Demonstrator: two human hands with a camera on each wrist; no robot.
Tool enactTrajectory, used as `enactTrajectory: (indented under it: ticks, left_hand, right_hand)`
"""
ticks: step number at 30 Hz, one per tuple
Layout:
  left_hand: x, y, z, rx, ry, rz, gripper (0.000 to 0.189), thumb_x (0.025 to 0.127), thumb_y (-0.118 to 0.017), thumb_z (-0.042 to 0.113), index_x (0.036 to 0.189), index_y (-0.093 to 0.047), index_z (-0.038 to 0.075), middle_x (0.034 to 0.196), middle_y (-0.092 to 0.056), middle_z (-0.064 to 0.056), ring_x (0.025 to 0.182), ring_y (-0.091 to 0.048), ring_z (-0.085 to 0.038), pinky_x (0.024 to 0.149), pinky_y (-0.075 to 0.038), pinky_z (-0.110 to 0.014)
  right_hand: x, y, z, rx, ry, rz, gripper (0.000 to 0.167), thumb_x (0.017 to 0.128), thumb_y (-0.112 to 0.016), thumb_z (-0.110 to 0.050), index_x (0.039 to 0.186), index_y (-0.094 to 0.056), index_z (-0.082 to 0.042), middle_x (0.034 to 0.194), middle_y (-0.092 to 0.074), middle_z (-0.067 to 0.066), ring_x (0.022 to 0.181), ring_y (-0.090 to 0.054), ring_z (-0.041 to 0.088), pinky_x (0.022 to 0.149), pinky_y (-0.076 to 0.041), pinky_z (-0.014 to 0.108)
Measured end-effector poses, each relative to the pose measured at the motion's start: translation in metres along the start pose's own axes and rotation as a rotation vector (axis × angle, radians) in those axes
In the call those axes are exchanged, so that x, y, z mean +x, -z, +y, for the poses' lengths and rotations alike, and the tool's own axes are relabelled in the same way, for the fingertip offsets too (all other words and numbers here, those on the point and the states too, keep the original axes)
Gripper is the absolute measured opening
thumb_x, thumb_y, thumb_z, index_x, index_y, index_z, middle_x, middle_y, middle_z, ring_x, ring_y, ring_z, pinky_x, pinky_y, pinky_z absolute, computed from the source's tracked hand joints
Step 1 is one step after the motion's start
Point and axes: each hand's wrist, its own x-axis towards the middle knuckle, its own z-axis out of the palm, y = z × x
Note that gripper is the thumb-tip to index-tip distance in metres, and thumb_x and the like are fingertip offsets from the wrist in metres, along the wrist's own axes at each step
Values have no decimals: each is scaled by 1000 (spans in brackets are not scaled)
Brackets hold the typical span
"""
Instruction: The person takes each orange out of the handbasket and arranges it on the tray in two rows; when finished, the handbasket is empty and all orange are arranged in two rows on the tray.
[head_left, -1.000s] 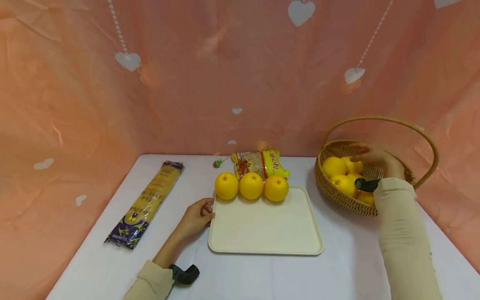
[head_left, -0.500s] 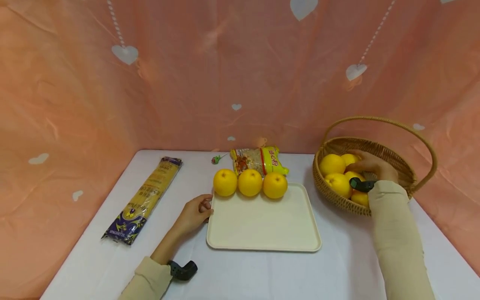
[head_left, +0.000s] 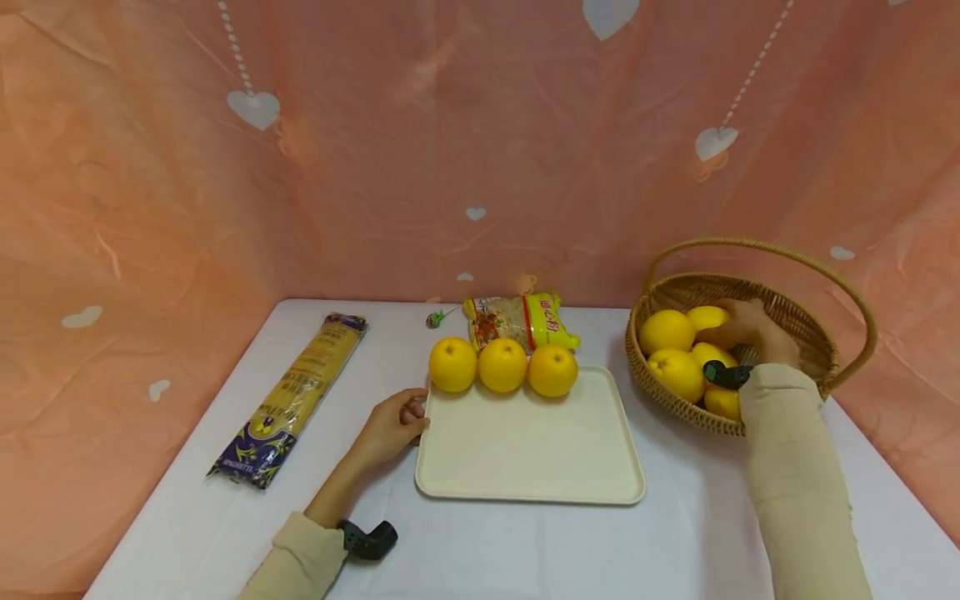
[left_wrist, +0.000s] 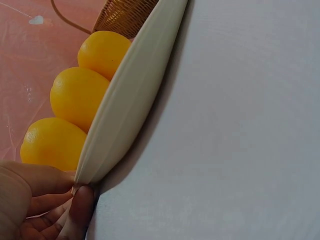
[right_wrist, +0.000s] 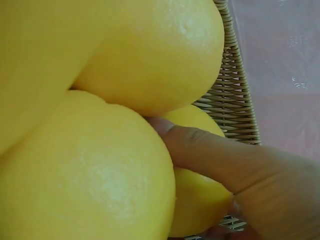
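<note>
Tray (head_left: 528, 442), cream, flat, rectangular with rounded corners, lies on the white cloth-covered desk (head_left: 480, 550) in front of you, long axis running left to right. Three smooth, round, bright-yellow fruits (head_left: 502, 365) line up along its far long edge, starting at the far-left corner. Your left hand (head_left: 390, 429) has its grip pinched on the tray's left short edge. Your right hand (head_left: 750, 329) is inside the round-handled tan wicker basket (head_left: 681, 407), right of the tray; grip is around a round yellow fruit at the back (head_left: 707, 317), thumb laid across it, other fingers mostly hidden. That fruit being round, you can't tell which way it points. Versus one second ago: your right hand, above the fruits then, is now down among them. Left-hand pinch and tray row unchanged.
</note>
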Motion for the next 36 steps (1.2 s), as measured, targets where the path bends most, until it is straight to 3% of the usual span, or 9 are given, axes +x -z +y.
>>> enactTrajectory:
  ticks: [5,11,14,19,21,23,28,31,36]
  left_hand:
    - [-1,-2,0,14,4,1,41,82,-63,-5,122,-54,-6,86,-54,-9,67,-54,-14,55,-51,-24]
    - [1,-3,-1,33,8,-5,42,82,-64,-4,123,-53,-5,86,-55,-8,67,-53,-13,56,-51,-23]
    - [2,-1,-3,35,-22,-7,42,82,-64,-5,123,-53,-6,86,-55,-9,67,-53,-13,55,-50,-23]
    - [3,1,-3,29,-67,-5,43,81,-63,-6,122,-53,-7,85,-55,-10,66,-52,-13,54,-50,-23]
    - [4,2,-3,29,-66,-6,43,81,-63,-6,123,-52,-7,86,-56,-9,66,-52,-13,54,-50,-24]
    - [4,2,-3,28,-59,-8,43,81,-63,-5,123,-52,-7,86,-56,-9,66,-52,-13,54,-50,-24]
    - [5,1,-4,28,-42,-6,44,81,-63,-6,124,-52,-7,87,-55,-10,67,-53,-13,55,-51,-24]
    - [4,1,-4,28,-35,-5,43,82,-62,-7,124,-52,-7,87,-55,-10,67,-53,-14,55,-51,-24]
    - [3,1,-4,30,-35,-4,43,81,-63,-7,123,-52,-7,87,-55,-10,67,-52,-13,54,-51,-24]
  right_hand:
    - [-8,1,0,102,-32,68,89,79,-69,-41,138,-23,8,127,-33,37,113,-32,51,88,-36,60]
    - [-18,6,-3,268,10,126,90,83,-68,-36,141,-16,8,135,-28,34,116,-32,46,95,-30,59]
    - [-19,13,-9,306,55,158,79,84,-67,-33,141,-25,3,135,-35,24,114,-37,35,94,-36,48]
    - [-21,25,-21,329,142,198,56,86,-66,-27,130,-41,-5,108,-53,0,88,-52,11,75,-47,25]
    - [-22,28,-29,322,154,216,52,86,-66,-28,126,-43,-5,101,-54,-1,81,-54,13,70,-48,25]
    - [-25,30,-38,296,138,218,58,86,-65,-35,129,-39,-4,105,-52,4,83,-52,19,69,-48,28]
    - [-35,33,-63,234,65,119,84,86,-57,-51,144,-19,-3,136,-33,20,112,-38,37,90,-39,50]
    - [-39,32,-75,205,75,46,87,85,-59,-51,145,-18,-3,143,-25,23,123,-29,41,97,-28,60]
    - [-46,22,-92,169,183,47,74,82,-67,-41,138,-33,-6,131,-42,17,111,-44,33,92,-38,51]
